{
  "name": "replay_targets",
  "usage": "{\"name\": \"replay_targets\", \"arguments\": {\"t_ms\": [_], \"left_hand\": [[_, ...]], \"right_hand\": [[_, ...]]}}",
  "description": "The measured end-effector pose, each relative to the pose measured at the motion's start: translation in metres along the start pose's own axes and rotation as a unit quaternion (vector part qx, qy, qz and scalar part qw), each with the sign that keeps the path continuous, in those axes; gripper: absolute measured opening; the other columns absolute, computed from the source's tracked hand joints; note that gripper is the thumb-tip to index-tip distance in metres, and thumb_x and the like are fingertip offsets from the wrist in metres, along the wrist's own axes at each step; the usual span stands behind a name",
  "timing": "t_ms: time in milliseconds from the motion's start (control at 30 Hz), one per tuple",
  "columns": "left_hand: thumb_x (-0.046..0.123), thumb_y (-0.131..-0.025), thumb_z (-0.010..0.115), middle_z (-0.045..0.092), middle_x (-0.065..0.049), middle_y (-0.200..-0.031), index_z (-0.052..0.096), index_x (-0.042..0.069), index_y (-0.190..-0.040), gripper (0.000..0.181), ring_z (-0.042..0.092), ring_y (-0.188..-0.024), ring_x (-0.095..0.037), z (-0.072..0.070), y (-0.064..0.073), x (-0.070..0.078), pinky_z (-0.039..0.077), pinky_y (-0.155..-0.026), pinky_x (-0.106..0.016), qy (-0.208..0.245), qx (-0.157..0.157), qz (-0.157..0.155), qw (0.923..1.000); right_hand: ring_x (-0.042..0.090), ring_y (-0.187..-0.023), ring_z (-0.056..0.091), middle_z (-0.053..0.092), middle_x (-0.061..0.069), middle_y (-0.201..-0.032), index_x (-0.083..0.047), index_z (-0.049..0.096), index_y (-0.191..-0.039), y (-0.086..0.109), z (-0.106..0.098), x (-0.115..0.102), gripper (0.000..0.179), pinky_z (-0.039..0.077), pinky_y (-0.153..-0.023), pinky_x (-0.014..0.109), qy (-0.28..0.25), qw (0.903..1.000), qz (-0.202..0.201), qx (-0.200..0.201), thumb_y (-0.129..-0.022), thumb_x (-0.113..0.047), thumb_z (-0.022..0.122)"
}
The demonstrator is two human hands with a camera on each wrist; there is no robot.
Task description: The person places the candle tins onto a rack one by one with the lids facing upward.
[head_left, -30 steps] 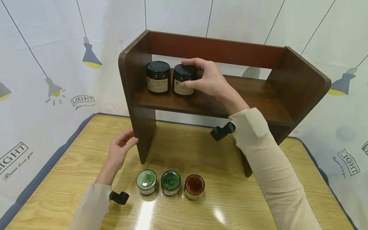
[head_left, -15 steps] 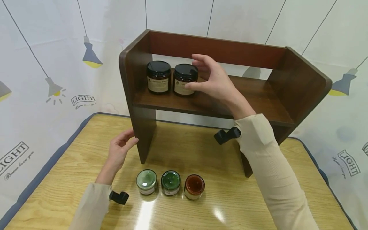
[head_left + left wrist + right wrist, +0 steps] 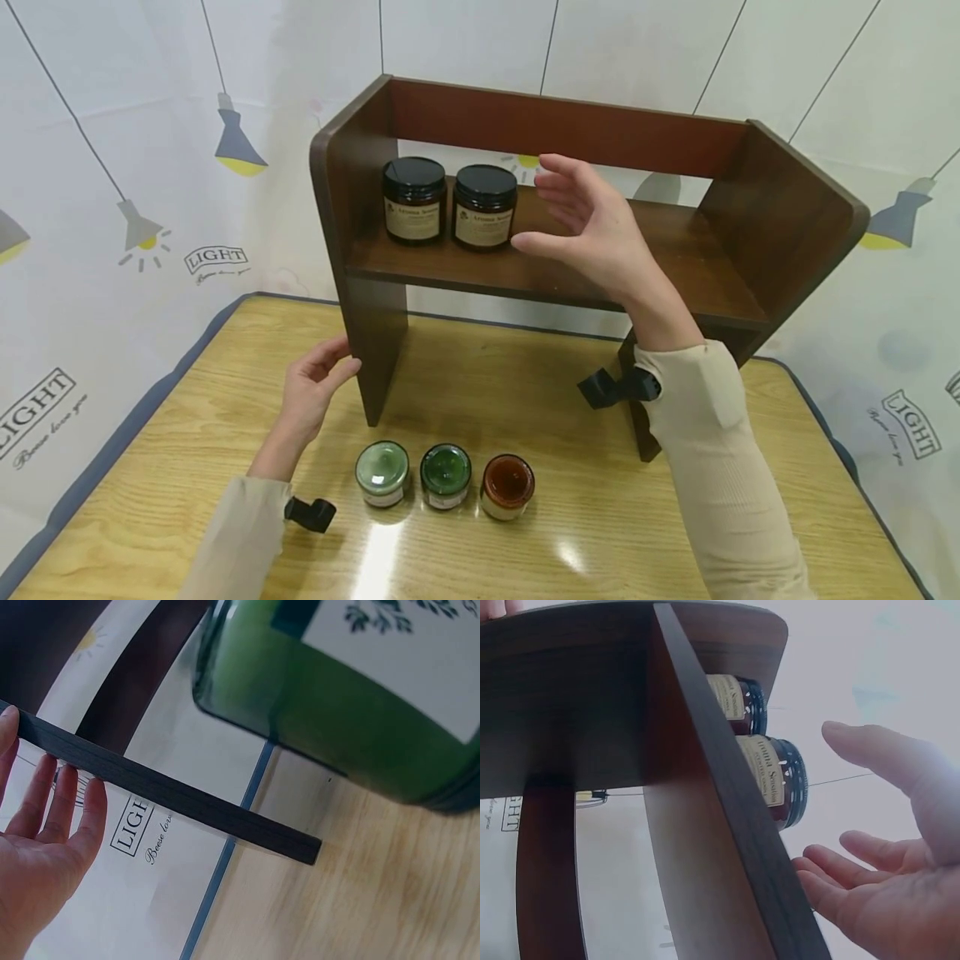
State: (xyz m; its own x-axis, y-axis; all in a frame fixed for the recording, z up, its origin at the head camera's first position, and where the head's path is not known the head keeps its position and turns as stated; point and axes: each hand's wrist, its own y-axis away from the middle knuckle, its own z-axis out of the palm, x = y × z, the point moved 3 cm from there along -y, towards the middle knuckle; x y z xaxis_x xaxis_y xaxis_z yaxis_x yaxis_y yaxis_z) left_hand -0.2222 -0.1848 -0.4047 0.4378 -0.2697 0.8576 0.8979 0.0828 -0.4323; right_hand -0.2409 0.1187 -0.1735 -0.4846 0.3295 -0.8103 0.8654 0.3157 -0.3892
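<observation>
My right hand [image 3: 600, 229] is beside two dark amber jars with black lids on the brown wooden shelf [image 3: 637, 242]. Its thumb and fingers are spread and hold nothing. The nearer labelled jar [image 3: 484, 208] stands upright just left of the thumb tip; the other jar [image 3: 414, 200] is beside it by the left panel. In the right wrist view my right hand [image 3: 900, 847] is apart from both jars. My left hand [image 3: 315, 387] holds the shelf's left side panel low down, thumb at its front edge and fingers against the outer face.
On the wood-grain table [image 3: 600, 533], in front of the shelf, stand a pale green jar [image 3: 382, 471], a dark green jar [image 3: 446, 473] and a red-brown jar [image 3: 507, 485] in a row. A lamp-printed white backdrop [image 3: 150, 83] surrounds the table.
My right hand has let go of the right-hand black-lidded jar and drawn away to the right, its fingers spreading. The jar stays on the shelf. My left hand has not moved.
</observation>
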Motion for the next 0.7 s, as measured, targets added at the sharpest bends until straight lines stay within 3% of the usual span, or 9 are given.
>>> {"name": "replay_targets", "arguments": {"t_ms": [433, 700], "left_hand": [[-0.021, -0.082, 0.053, 0.068, 0.006, -0.097, 0.072, 0.019, -0.102, 0.049, 0.061, -0.09, -0.007, 0.001, -0.001, 0.0, 0.052, -0.075, -0.019, 0.009, 0.001, 0.001, 1.0], [-0.023, -0.081, 0.052, 0.069, 0.006, -0.096, 0.072, 0.02, -0.101, 0.051, 0.062, -0.09, -0.007, 0.0, -0.001, -0.001, 0.052, -0.075, -0.018, 0.008, 0.007, -0.002, 0.9999]], "right_hand": [[0.018, -0.124, 0.046, 0.049, 0.011, -0.133, -0.003, 0.042, -0.137, 0.028, -0.005, -0.004, 0.07, 0.035, -0.105, 0.027, -0.043, 0.9981, -0.038, 0.021, -0.076, 0.005, 0.074], [0.021, -0.126, 0.045, 0.049, 0.011, -0.134, -0.001, 0.044, -0.135, 0.045, -0.006, -0.003, 0.067, 0.036, -0.106, 0.028, -0.028, 0.9975, -0.063, 0.011, -0.075, 0.006, 0.074]]}}
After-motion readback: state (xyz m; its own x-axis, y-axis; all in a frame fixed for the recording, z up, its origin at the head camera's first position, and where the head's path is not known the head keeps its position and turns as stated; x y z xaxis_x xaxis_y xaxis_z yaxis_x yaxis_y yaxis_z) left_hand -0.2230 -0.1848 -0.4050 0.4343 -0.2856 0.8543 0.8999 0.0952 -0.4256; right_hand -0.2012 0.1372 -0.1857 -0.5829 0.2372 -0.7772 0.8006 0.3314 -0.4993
